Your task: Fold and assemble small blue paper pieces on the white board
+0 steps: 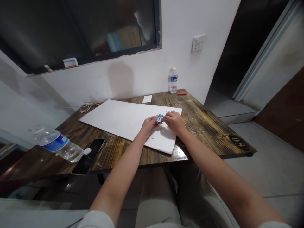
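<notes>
Between my two hands is a small blue and white printed piece (160, 118), too small to name for certain. My left hand (149, 124) pinches it from the left. The fingers of my right hand (174, 121) are closed at its right edge; their tips are partly hidden, but they appear to grip it too. Both hands are just over a large white board (118, 117) that lies flat on the dark wooden table (209, 126). Shadows of the hands fall on the board beneath.
A water bottle (173, 81) stands by the wall beside a red pen-like stick (182, 93). Behind the board lie a white paper (147, 99) and a coiled white cable (89, 106). At left, a bottle (59, 144) lies on its side near a black phone (91, 155).
</notes>
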{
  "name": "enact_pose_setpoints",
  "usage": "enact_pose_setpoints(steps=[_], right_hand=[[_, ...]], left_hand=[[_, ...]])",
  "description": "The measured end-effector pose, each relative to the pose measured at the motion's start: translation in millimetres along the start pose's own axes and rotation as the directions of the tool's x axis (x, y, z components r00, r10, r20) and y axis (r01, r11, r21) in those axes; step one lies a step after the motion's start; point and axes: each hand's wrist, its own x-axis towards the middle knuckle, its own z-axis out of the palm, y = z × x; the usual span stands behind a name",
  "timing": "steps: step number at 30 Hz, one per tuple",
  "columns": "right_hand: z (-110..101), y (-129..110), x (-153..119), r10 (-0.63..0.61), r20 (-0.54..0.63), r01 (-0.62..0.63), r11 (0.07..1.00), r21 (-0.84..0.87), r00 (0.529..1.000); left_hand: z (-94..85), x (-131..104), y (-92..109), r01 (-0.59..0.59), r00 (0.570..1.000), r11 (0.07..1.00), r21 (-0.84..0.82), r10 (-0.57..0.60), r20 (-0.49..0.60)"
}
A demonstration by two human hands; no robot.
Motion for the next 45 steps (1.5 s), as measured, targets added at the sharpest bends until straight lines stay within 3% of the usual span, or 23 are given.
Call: enact_pose_setpoints(steps=[3,8,12,17,24,27,31,36,39,42,45], right_hand=[[2,0,0,0.020,-0.003,-0.020,1.000,0.023,1.000],[8,1,0,0.068,-0.030,-0.060,0.973,0.225,0.997],[14,1,-3,0.040,0.118,-0.071,0.962,0.264,0.992],[16,-4,-5,0.124,0.364,-0.177,0.977,0.116,0.923],[10,-9,-2,0.127,0.412,-0.198,0.971,0.136,0.902],[11,-7,-2,0.073,0.379,-0.143,0.977,0.159,0.923],[12,-5,-3,0.035,0.340,-0.100,0.979,0.176,0.940],[8,-8,-1,0.090,0.321,-0.146,0.977,0.153,0.943],[7,-9,-1,0.117,0.254,-0.168,0.967,0.192,0.960],[8,-8,-1,0.124,0.193,-0.172,0.951,0.257,0.973],[11,-7,-2,0.085,0.174,-0.135,0.945,0.299,0.981]], left_hand=[[-0.5,1,-2,-0.034,0.999,0.999,-0.001,0.034,-0.020],[-3.4,5,1,-0.105,0.977,0.991,-0.082,0.087,-0.195],[-5.8,7,8,-0.192,0.943,0.957,-0.217,0.119,-0.312],[-12.0,9,11,-0.268,0.897,0.899,-0.348,0.101,-0.431],[-20.1,13,8,-0.292,0.861,0.875,-0.386,0.065,-0.504],[-18.4,12,7,-0.221,0.869,0.915,-0.337,0.028,-0.494],[-15.6,10,5,-0.127,0.913,0.944,-0.305,-0.009,-0.408],[-12.8,9,2,-0.027,0.960,0.949,-0.314,-0.064,-0.274],[-9.0,6,1,0.035,0.977,0.948,-0.316,-0.099,-0.187],[-5.3,5,1,0.038,0.982,0.945,-0.326,-0.095,-0.162],[-4.4,4,5,-0.043,0.976,0.929,-0.368,-0.040,-0.215]])
